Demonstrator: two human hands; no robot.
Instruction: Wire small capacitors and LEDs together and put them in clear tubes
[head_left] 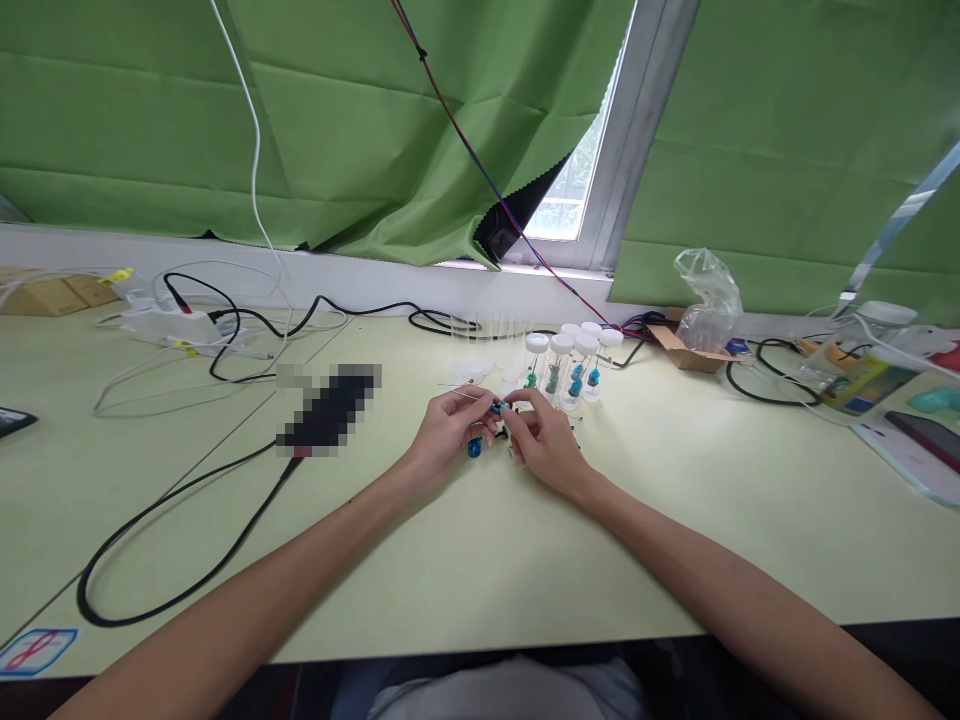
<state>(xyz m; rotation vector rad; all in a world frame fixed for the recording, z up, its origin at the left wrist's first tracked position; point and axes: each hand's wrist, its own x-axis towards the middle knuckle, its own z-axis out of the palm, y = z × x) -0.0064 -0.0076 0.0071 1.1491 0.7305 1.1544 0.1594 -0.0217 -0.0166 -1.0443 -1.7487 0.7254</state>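
Over the middle of the table, my left hand (pixel 450 428) is closed, its thumb and finger pinching a small blue piece (pixel 498 407). A thin rod sticks out from this piece toward the left. My right hand (pixel 549 440) meets it from the other side, fingertips closed at the piece's right end. Fingers cover much of the piece, so its exact kind is unclear. A second, darker blue piece (pixel 474 447) lies on the table just below my left fingers. Small dark parts (pixel 502 433) show between the hands, partly hidden.
Behind my hands stand several white-capped clear tubes (pixel 561 345) with green and blue pieces inside, beside clear uncapped tubes (pixel 480 345). A cable (pixel 112 540) loops at left to a pixelated dark object (pixel 330 410). An open cardboard box (pixel 694 352) sits at back right.
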